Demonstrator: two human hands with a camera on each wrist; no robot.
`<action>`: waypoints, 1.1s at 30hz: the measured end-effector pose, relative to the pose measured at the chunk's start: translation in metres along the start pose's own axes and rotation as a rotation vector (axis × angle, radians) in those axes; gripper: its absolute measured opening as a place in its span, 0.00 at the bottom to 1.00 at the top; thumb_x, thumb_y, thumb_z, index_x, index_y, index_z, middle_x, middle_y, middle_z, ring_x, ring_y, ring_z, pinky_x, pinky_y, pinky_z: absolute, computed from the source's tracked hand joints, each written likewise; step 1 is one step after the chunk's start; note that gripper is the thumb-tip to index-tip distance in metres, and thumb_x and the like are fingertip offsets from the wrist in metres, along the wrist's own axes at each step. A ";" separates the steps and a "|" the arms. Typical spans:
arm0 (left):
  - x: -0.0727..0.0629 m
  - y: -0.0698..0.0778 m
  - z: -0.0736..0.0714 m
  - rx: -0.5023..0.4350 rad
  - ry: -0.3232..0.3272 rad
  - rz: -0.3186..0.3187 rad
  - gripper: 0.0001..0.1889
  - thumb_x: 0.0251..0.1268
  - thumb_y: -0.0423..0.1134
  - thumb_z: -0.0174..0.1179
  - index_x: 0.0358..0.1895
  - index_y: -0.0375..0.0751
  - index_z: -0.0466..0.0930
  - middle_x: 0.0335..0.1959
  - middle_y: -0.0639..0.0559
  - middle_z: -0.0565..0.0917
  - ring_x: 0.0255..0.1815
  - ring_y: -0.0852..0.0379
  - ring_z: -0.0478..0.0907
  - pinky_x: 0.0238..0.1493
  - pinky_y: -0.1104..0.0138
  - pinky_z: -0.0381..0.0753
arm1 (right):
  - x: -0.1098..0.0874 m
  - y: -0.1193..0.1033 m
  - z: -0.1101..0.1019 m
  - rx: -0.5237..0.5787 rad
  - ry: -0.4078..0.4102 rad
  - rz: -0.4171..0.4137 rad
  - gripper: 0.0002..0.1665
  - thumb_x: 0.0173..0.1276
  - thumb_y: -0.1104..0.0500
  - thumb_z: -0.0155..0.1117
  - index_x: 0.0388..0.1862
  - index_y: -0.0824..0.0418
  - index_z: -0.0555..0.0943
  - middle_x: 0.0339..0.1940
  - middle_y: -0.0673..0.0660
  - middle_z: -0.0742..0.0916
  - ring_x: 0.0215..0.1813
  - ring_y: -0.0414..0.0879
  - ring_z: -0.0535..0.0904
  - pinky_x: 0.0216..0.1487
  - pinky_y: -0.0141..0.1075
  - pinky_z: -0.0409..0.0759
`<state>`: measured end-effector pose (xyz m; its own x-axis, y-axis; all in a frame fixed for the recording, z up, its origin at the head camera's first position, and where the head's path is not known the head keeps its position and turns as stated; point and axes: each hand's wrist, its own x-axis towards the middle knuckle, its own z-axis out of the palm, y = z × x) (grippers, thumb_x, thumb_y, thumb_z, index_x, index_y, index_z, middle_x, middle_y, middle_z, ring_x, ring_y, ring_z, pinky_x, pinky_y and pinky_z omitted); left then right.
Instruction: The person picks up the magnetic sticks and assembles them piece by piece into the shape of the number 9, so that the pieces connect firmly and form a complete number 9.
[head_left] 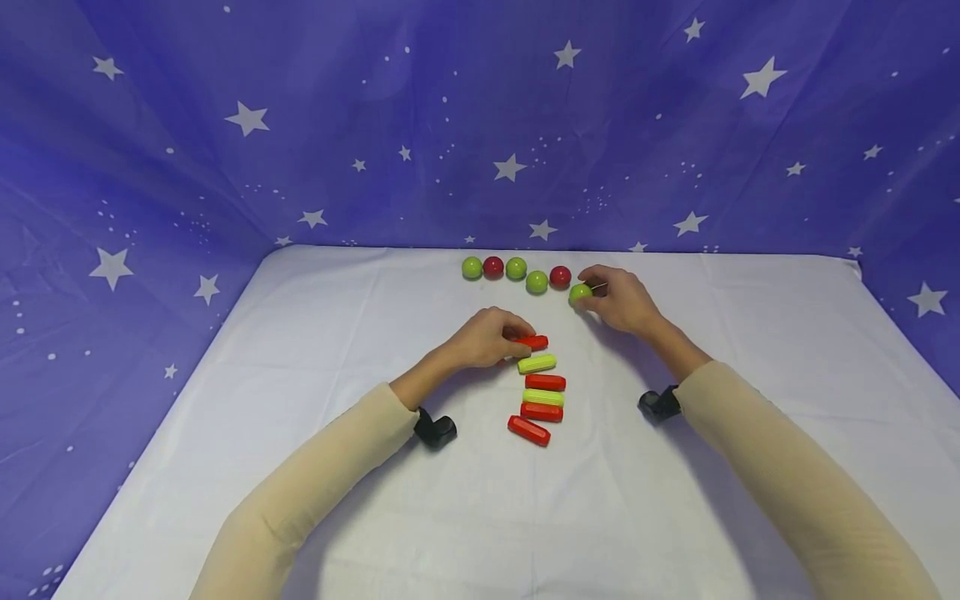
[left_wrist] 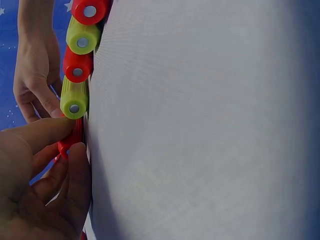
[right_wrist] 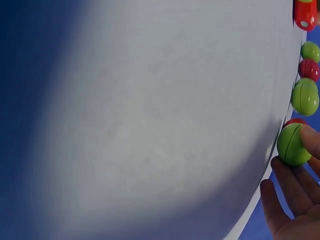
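Observation:
My left hand pinches a red magnetic rod at the far end of a column of rods. In the left wrist view, thumb and fingers close on that rod's end, beside a yellow-green rod with a silver magnet tip. Farther back, my right hand holds a green ball between thumb and fingers. A thin seam runs round this ball in the right wrist view. A red ball sits just to its left.
Nearer me lie more rods: a yellow-green one, another, and several red ones, the closest slanted. Green and red balls, the leftmost green, line the back of the white-covered table. A starry blue cloth hangs behind.

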<state>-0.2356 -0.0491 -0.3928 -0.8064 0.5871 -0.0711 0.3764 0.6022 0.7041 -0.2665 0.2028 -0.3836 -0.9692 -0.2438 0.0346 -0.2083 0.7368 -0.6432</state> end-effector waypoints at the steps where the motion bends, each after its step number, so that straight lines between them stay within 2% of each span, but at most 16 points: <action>1: 0.000 0.000 0.000 0.003 0.002 0.000 0.15 0.63 0.37 0.69 0.53 0.40 0.85 0.44 0.52 0.85 0.38 0.57 0.77 0.34 0.72 0.79 | -0.001 -0.001 0.000 0.003 -0.002 -0.007 0.23 0.68 0.65 0.65 0.60 0.70 0.76 0.54 0.68 0.83 0.54 0.60 0.79 0.58 0.52 0.77; 11: -0.001 -0.002 0.000 -0.019 0.008 0.000 0.14 0.63 0.37 0.68 0.51 0.42 0.86 0.40 0.53 0.85 0.35 0.57 0.78 0.31 0.71 0.80 | -0.018 -0.018 0.004 0.031 -0.051 -0.066 0.22 0.65 0.63 0.69 0.57 0.68 0.80 0.51 0.63 0.85 0.50 0.57 0.81 0.53 0.49 0.81; 16: -0.002 -0.001 0.001 -0.029 0.000 -0.004 0.14 0.63 0.37 0.68 0.51 0.41 0.86 0.41 0.52 0.85 0.36 0.57 0.77 0.32 0.71 0.79 | -0.027 -0.017 0.010 0.029 -0.089 -0.091 0.19 0.63 0.65 0.70 0.54 0.68 0.81 0.49 0.62 0.86 0.50 0.57 0.82 0.54 0.50 0.81; 26: -0.002 0.000 0.001 -0.026 -0.001 0.004 0.14 0.63 0.37 0.68 0.52 0.41 0.85 0.40 0.52 0.84 0.37 0.56 0.77 0.32 0.71 0.79 | -0.028 -0.014 0.011 0.023 -0.111 -0.103 0.18 0.65 0.67 0.68 0.53 0.68 0.80 0.50 0.64 0.85 0.52 0.59 0.82 0.57 0.51 0.79; 33: 0.000 0.000 0.000 -0.029 0.000 -0.015 0.14 0.64 0.38 0.68 0.52 0.43 0.85 0.40 0.52 0.83 0.35 0.55 0.77 0.28 0.70 0.81 | -0.029 -0.015 0.010 0.023 -0.123 -0.085 0.18 0.66 0.67 0.67 0.55 0.68 0.79 0.52 0.64 0.84 0.54 0.60 0.81 0.59 0.52 0.78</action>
<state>-0.2352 -0.0492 -0.3933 -0.8118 0.5781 -0.0824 0.3506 0.5954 0.7229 -0.2342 0.1929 -0.3825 -0.9244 -0.3814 -0.0033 -0.2847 0.6958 -0.6594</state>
